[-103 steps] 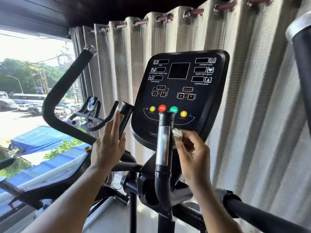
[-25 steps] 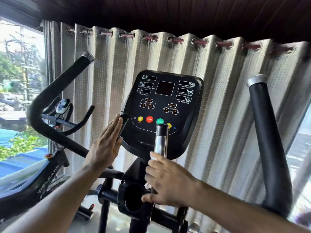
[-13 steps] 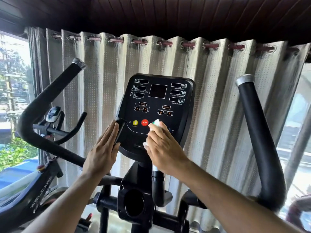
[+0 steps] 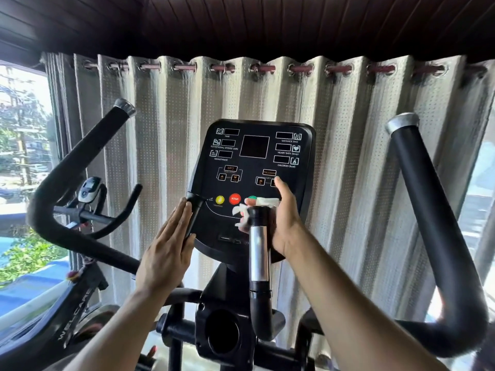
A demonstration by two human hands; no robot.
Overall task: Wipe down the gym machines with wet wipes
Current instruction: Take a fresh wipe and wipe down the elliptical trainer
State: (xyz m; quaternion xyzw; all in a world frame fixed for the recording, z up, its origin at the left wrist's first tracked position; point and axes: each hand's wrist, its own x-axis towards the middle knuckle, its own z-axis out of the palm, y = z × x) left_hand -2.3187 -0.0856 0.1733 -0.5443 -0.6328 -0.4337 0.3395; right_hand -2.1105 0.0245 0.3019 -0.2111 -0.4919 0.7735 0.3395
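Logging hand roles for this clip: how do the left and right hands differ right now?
The left hand lies flat, fingers straight, against the left grip post; the right hand curls round a white wet wipe at the top of the chrome-banded grip. Left holds nothing; right holds the wipe. Both are bare and raised in front of the console.
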